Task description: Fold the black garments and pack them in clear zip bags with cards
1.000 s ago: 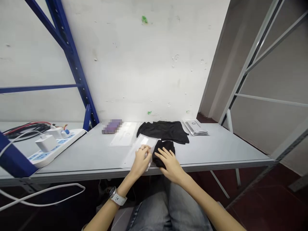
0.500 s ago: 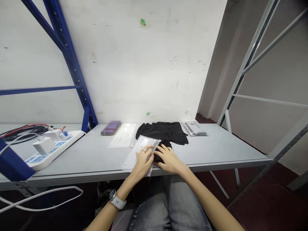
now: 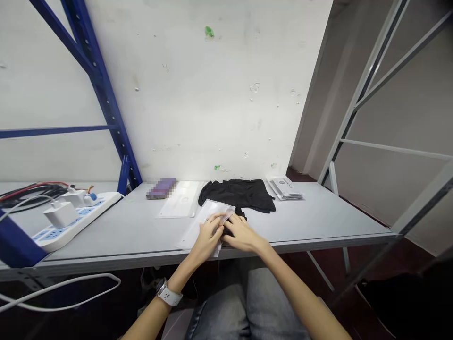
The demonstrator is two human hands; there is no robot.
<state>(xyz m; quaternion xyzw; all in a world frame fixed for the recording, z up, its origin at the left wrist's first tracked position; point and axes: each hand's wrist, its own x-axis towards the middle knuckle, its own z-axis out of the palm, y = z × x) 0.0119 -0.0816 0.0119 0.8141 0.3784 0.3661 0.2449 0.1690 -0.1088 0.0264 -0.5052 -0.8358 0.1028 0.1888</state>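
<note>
A clear plastic bag lies slanted near the table's front edge, its opening towards the right. My left hand is closed on the bag's edge at that opening. My right hand presses a folded piece of black cloth at the mouth of the bag, its fingertips partly inside. Most of this cloth is hidden under the right hand and the bag. Just behind it lies more black clothing, spread out on the table.
Flat plastic bags lie behind on the left, beside a purple phone-like object, blurred. A stack of packaged white bags sits at the back right. Far left is a power strip with chargers and cables. Blue rack posts rise behind it.
My right hand has moved slightly left with the black cloth, further into the bag's mouth. The left hand keeps its hold on the bag. The view has shifted a little.
</note>
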